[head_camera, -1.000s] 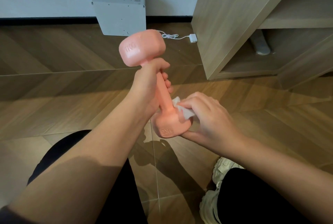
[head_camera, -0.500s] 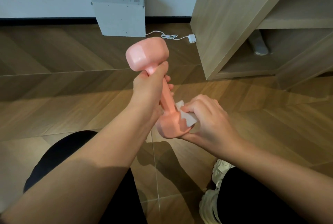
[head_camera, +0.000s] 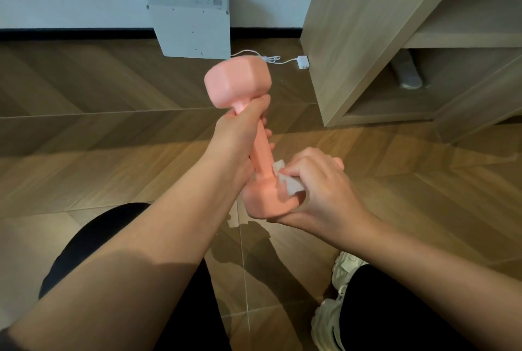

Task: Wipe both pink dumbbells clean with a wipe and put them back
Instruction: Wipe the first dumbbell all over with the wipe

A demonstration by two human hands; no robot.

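Observation:
One pink dumbbell point(head_camera: 238, 83) stands nearly upright in the air in front of me, above the wooden floor. My left hand point(head_camera: 240, 136) grips its handle just under the upper head. My right hand point(head_camera: 319, 184) pinches a small white wipe point(head_camera: 288, 182) and presses it against the top of the lower head, beside the handle. The palm of that hand wraps under the lower head. No second dumbbell is in view.
A white box-shaped device point(head_camera: 192, 23) leans on the wall, with a white cable and plug point(head_camera: 303, 62) on the floor. A wooden shelf unit point(head_camera: 367, 40) stands at the right. My knees in black trousers and a white shoe point(head_camera: 330, 316) are below.
The dumbbell's upper head has swung to the right and lower, and turned in my left hand. My right hand with the wipe has stayed on the lower head.

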